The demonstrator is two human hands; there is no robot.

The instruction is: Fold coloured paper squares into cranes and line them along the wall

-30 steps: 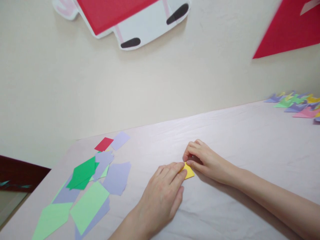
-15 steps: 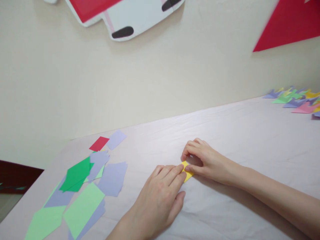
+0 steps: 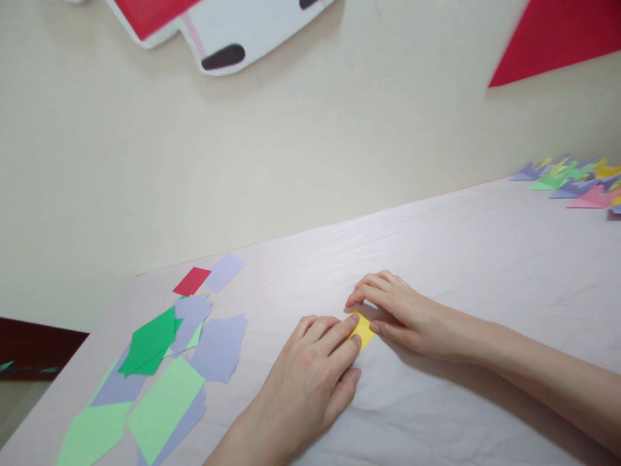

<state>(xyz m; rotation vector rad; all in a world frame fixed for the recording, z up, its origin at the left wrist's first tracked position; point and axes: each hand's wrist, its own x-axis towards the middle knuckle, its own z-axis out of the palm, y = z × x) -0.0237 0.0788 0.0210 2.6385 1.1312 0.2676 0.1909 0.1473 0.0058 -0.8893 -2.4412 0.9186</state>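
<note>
A small folded piece of yellow paper (image 3: 365,331) lies on the white cloth, partly covered by fingers. My left hand (image 3: 315,369) reaches in from below and holds the paper down, its index and middle fingertips pressed on the left part. From the right comes my right hand (image 3: 400,314), its thumb touching the paper's right edge. The index finger of that hand arches over to the paper's upper edge, and thumb and fingers stand apart. Whether the right index fingertip touches the paper is hard to tell.
Loose sheets lie at left: light green paper (image 3: 165,408), dark green paper (image 3: 150,340), purple paper (image 3: 220,349) and red paper (image 3: 193,281). Several folded paper pieces (image 3: 577,178) stand at far right by the wall (image 3: 310,129). White cloth (image 3: 460,246) covers the table.
My right thumb has shifted right to the paper's edge, so more yellow shows. My right index finger has moved slightly left. My left hand still presses the paper. The view has shifted slightly.
</note>
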